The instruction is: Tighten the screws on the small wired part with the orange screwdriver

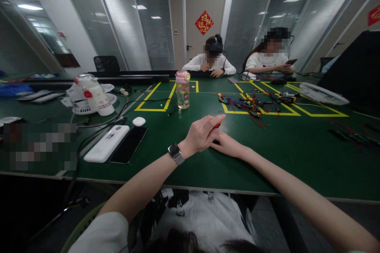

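Observation:
My left hand [203, 132] hovers over the green table [267, 154] with its fingers pinched around a small orange-red piece [217, 125]; a watch [175, 153] sits on its wrist. My right hand [227, 145] lies on the table just under and behind the left one, its fingers mostly hidden by it. Both hands meet near the table's middle. A tangle of coloured cords [252, 104] lies beyond them inside a yellow taped rectangle.
A water bottle [182, 89] stands ahead. To the left lie a white power bank [107, 143], a dark phone [129, 144], a white earbud case [139, 121], cables and a white fan [90, 95]. Two people sit at the far side. More cords [353, 134] lie right.

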Action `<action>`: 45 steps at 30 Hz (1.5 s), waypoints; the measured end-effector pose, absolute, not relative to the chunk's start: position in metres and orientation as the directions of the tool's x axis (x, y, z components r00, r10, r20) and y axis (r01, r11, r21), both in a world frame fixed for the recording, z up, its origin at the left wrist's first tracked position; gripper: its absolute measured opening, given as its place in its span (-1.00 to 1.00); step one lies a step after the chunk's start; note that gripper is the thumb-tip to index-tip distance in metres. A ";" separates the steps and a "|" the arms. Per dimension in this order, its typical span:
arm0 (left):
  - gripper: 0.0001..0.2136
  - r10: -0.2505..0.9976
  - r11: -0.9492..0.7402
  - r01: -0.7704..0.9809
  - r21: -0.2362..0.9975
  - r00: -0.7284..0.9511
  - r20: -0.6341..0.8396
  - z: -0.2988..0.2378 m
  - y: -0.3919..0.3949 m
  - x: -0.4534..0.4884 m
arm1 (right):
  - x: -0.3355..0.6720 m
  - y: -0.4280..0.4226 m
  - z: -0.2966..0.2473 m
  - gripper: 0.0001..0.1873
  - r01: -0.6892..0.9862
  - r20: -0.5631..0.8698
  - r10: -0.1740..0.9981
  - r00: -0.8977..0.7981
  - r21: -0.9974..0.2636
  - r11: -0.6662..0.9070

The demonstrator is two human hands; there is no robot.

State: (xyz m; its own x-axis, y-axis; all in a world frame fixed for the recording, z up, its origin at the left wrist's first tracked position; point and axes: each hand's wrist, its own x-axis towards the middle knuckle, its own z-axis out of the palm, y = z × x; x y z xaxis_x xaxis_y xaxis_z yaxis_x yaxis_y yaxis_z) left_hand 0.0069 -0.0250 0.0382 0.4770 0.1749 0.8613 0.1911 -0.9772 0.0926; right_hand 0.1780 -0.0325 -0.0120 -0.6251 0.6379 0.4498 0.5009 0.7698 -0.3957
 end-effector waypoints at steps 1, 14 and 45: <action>-0.65 0.188 -0.975 0.196 0.108 0.455 0.871 0.040 -0.025 0.006 | 0.178 -0.033 -0.011 -0.78 0.506 0.439 0.636 -0.635 -0.386 0.772; -0.81 0.333 -0.915 0.299 0.272 0.175 0.927 0.048 -0.022 0.005 | 0.181 -0.032 -0.010 -0.64 0.575 0.363 0.676 -0.641 -0.356 0.737; -0.76 0.323 -0.928 0.278 0.249 0.264 0.909 0.042 -0.023 0.006 | 0.178 -0.035 -0.004 -0.69 0.545 0.383 0.658 -0.649 -0.369 0.753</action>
State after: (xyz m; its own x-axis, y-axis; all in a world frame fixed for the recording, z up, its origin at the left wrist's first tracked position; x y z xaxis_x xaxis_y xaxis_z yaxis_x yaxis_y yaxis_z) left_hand 0.0063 -0.0232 0.0420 0.2635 0.3227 0.9091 0.2779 -0.9278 0.2488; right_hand 0.1781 -0.0352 -0.0040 -0.6490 0.6576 0.3826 0.5450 0.7527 -0.3693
